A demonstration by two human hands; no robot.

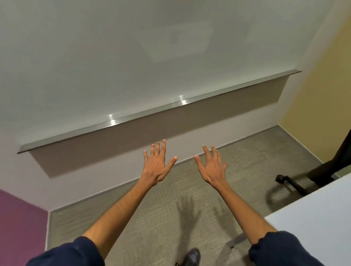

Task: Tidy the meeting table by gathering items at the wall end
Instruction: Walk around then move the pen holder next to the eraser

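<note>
My left hand (156, 163) and my right hand (212, 168) are stretched out in front of me, palms down, fingers spread, holding nothing. They hover over the carpet, facing the wall with the whiteboard. A corner of the white meeting table (323, 213) shows at the right edge, to the right of my right arm. No items are visible on the part of the table in view.
A large whiteboard (113, 52) with a metal tray ledge (150, 113) hangs on the wall ahead. A black office chair (348, 149) stands at the far right by the yellow wall. Grey carpet (162, 213) lies below, with my black shoe (190, 260) on it. A purple wall panel (0, 223) is at the left.
</note>
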